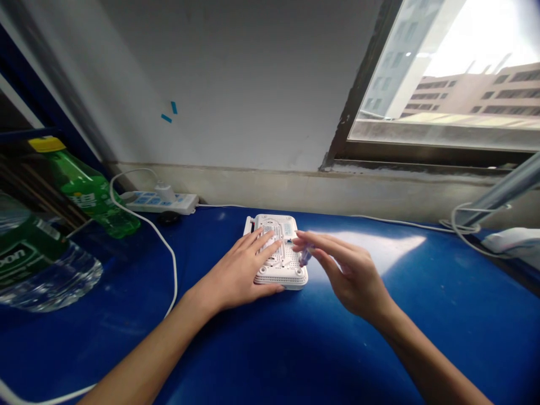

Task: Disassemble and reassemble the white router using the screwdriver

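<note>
A white vented plastic device (282, 264), like a router turned face down, lies on the blue table (295, 349). My left hand (240, 273) rests flat on its left half, fingers spread and stretched out. My right hand (341, 270) hovers at the device's right edge with its fingers pinched round a small purple-handled tool (305, 257), whose tip touches the device.
A white power strip (162, 201) with a plug and white cable (169, 253) lies at the back left. A green bottle (88, 191) and a clear water bottle (37, 264) stand at the left. Cables and a grey bar (502, 194) sit at the right below the window.
</note>
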